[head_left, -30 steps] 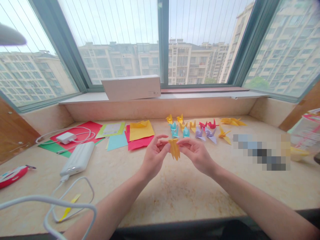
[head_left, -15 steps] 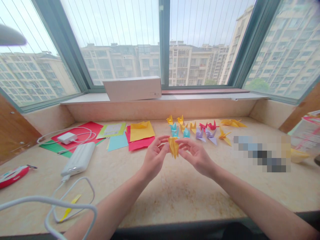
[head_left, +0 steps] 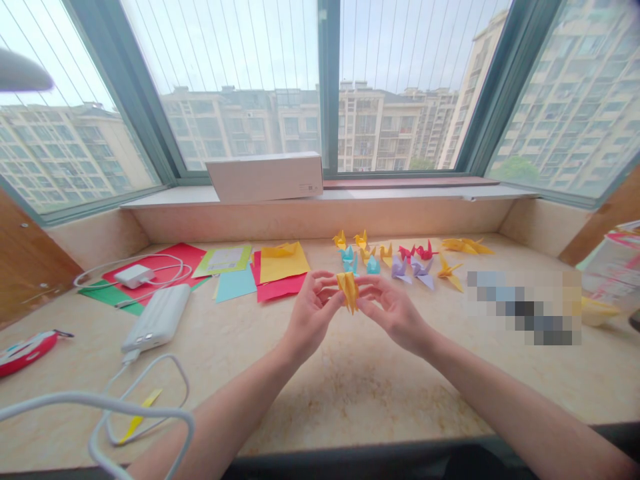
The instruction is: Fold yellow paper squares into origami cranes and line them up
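Note:
A folded piece of yellow origami paper point(head_left: 349, 292) is held up between both hands, above the middle of the counter. My left hand point(head_left: 317, 308) grips its left side, with the thumb across the front and the fingers behind. On the other side, my right hand point(head_left: 387, 305) pinches the right edge between thumb and fingers. Just beyond the hands stand several small paper cranes: yellow ones point(head_left: 340, 240), blue ones point(head_left: 373, 266), lilac ones point(head_left: 423, 272) and red ones point(head_left: 425, 251).
Coloured paper sheets point(head_left: 285, 267) lie at the back left. Nearer are a white power bank point(head_left: 157, 319), a looped white cable point(head_left: 187, 427) and a red-and-white object point(head_left: 30, 353). A white box point(head_left: 267, 179) stands on the sill. A clear plastic container point(head_left: 613, 270) sits far right.
The left thumb has moved right across the front of the yellow paper, and the left fingers have shifted slightly right behind it. The paper's folds look slightly turned.

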Available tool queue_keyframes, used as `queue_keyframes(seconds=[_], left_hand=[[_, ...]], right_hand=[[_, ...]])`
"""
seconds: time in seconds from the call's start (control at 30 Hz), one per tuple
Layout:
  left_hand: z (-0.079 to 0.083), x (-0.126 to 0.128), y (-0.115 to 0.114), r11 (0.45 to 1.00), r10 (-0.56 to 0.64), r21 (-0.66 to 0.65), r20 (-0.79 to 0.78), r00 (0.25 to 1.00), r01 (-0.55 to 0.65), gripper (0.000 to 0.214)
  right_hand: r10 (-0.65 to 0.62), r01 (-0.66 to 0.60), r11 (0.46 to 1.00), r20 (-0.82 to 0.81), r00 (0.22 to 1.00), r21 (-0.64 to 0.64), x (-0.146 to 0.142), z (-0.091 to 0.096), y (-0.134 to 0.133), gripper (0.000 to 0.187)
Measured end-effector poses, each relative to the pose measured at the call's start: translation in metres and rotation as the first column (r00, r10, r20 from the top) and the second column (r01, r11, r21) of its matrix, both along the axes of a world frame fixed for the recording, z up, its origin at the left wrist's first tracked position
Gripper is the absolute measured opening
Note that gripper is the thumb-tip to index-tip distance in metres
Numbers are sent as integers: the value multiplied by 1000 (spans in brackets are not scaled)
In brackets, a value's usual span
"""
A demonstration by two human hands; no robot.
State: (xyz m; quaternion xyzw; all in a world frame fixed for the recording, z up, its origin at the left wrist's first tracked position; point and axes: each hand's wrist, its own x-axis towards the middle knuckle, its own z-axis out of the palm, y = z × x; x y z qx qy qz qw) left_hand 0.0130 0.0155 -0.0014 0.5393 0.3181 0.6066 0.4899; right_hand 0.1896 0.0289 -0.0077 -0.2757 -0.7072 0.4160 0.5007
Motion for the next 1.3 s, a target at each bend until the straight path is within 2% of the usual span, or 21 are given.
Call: queue_keyframes(seconds=[0.13,0.37,0.47,0.67,0.87,0.97,1.13,1.3], left_hand=[[3,0,-2,1000,10,16,-94,995,-8,20],[3,0,-4,1000,14,10,-126,992,-13,24],[1,0,-3,1000,6,-14,-85,996,-8,24],[0,1,-2,997,-63,-47,-32,998,61,28],[-4,0,-2,999,-43,-29,-158,986,39,26],[-5,-1,-2,999,-19,-40,-169,985,12,25],[-1,-1,-2,992,-101,-82,-113,988,92,25],[2,1,-2,987,-138,-79,5,990,138,35]], right_hand=[[-23,21,997,36,999,69,0,2,-2,28],[-110,74,963,125,986,259,-2,-1,-2,28],[-113,70,957,140,984,282,-3,-3,-2,25],[-127,125,990,39,991,61,-4,-6,-2,23],[-102,101,994,-7,995,-49,-4,-5,2,47],[-95,92,989,-20,995,-118,-3,-3,3,41],[-28,11,971,-67,997,-239,-1,3,3,26],[12,-55,948,-139,990,-313,-2,7,3,27]])
